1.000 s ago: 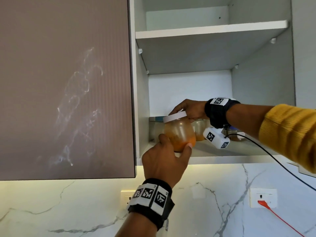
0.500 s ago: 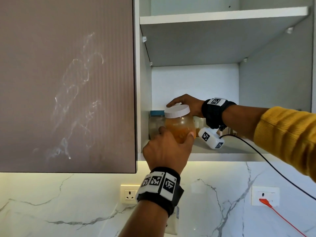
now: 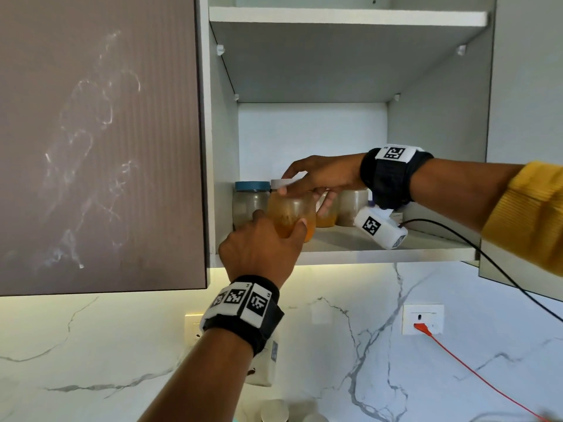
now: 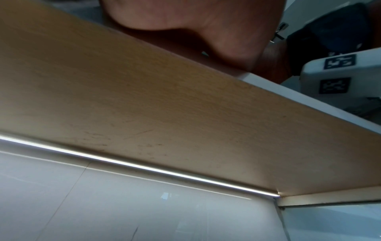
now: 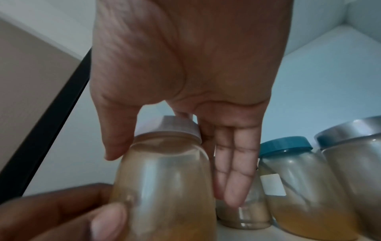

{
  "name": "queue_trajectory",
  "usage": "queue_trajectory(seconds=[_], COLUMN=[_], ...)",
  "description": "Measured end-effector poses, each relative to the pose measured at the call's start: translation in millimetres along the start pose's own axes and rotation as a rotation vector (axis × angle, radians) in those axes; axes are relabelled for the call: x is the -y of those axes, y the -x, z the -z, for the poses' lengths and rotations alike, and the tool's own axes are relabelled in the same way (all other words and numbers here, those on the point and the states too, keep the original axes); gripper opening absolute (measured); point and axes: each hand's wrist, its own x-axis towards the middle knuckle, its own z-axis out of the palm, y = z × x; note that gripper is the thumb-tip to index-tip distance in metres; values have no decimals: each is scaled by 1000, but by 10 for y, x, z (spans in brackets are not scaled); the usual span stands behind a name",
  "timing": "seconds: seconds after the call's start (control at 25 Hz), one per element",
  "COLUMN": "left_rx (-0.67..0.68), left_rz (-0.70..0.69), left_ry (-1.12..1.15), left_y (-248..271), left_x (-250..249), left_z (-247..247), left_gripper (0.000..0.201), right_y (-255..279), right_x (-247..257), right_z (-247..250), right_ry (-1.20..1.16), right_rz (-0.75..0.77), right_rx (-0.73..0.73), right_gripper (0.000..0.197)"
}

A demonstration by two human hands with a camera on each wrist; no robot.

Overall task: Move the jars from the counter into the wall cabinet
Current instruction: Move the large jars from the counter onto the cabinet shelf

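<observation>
**Orange jar going onto the lower shelf**

My left hand [image 3: 262, 248] wraps the orange jar [image 3: 291, 216] low at the lower shelf [image 3: 380, 246] front; my right hand [image 3: 320, 178] pinches its white lid [image 5: 179, 126], other fingers [image 5: 237, 171] straight. Push too hard and it knocks the blue-lidded jar [image 3: 251, 202] behind. Smooth white shelf, marble wall below, cabinet door [image 3: 100, 141] shut beside.

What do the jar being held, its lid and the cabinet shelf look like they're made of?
Jar: clear glass or hard plastic; contents show through, with glossy highlights.
Lid: probably matte white plastic.
Cabinet shelf: likely smooth white laminated board, judging by its flat square edge.
</observation>
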Motion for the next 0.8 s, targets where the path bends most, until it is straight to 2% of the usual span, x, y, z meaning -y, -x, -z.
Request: queue_trajectory(seconds=[0.08, 0.24, 0.36, 0.6, 0.8], left_rx=[3, 35, 78, 90, 72], left_rz=[-16, -105, -136, -176, -192], left_ry=[-7, -76, -146, -239, -277], left_y=[12, 108, 156, 160, 162], left_x=[6, 55, 63, 65, 75], left_z=[13, 20, 29, 23, -15], left_gripper=[60, 48, 57, 56, 54], right_y=[33, 53, 19, -187, -368], right_x=[5, 94, 169, 327, 323], right_z=[-3, 49, 87, 97, 54], right_ry=[109, 372, 551, 747, 827], right_rz=[7, 22, -19, -131, -113], right_rx=[1, -51, -28, 18, 1], right_gripper=[68, 72, 66, 68, 63])
